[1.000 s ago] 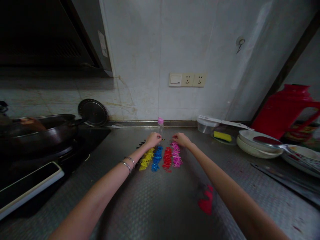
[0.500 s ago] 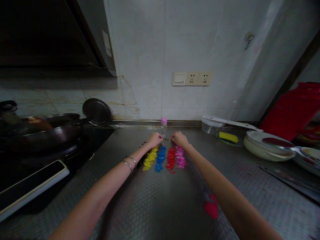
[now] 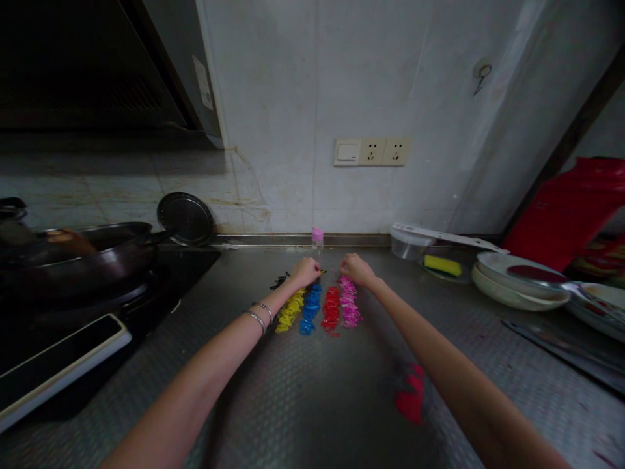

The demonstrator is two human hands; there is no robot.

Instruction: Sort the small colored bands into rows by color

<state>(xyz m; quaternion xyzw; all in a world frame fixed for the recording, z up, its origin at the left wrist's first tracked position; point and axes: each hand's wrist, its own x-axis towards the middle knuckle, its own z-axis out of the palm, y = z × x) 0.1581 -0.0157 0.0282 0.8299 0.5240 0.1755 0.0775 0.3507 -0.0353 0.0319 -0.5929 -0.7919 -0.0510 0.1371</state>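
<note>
My left hand (image 3: pixel 306 270) is closed in a pinch at the far end of the yellow and blue rows. Right at its fingertips is a tiny black-and-yellow piece (image 3: pixel 323 271); I cannot tell whether it is gripped. Closed fingers also form my right hand (image 3: pixel 356 268), above the top of the pink row; whatever they hold is hidden. What look like small rubber bands lie in rows by colour: black bands (image 3: pixel 279 281), yellow bands (image 3: pixel 291 311), blue bands (image 3: pixel 310 310), red bands (image 3: pixel 331 309) and pink bands (image 3: pixel 349 303). Behind them stands a small clear bottle with a pink cap (image 3: pixel 318 236).
On the left are a pan (image 3: pixel 92 251) on the stove and a white-edged device (image 3: pixel 63 365). To the right, a yellow sponge (image 3: pixel 442 265), a plastic cup (image 3: pixel 410 246), stacked bowls (image 3: pixel 512 290) and a knife (image 3: pixel 561 348) rest on the metal counter (image 3: pixel 293 404).
My left hand has moved slightly right, reaching the black-and-yellow piece that lay between the hands. My right hand has shifted a little to the right. The view has moved slightly.
</note>
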